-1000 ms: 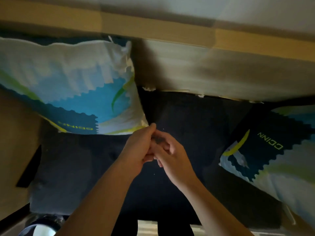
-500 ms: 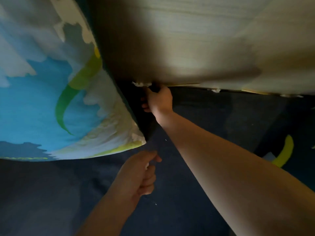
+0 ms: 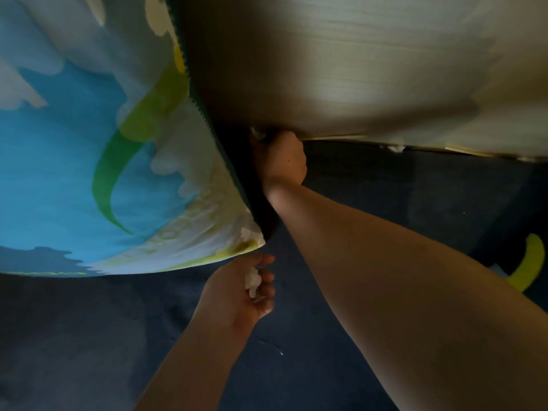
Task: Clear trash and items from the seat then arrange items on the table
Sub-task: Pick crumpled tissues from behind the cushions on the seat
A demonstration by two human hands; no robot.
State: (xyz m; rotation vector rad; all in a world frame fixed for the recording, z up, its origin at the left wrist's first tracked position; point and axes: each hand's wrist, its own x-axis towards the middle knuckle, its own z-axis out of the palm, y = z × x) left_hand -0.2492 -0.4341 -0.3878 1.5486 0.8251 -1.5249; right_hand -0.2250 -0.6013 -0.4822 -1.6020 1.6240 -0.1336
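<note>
The right hand (image 3: 283, 157) has been extended to the seat's (image 3: 370, 292) back crease, fingers closed on a white scrap (image 3: 257, 134). Collected scraps (image 3: 252, 281) are cupped in the half-closed left hand (image 3: 246, 292). Further bits (image 3: 396, 148) are seen along the crease; clearing is judged incomplete.

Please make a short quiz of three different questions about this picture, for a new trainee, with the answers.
1. True or false: the left hand is empty.
2. Where does the right hand reach?
A. onto the blue pillow
B. into the gap between the dark seat cushion and the wooden backrest
C. onto a table
3. Fill in: more white scraps lie along the lower edge of the ____.

Key:
1. False; it cups white paper scraps.
2. B; seat cushion, backrest.
3. backrest.
</note>
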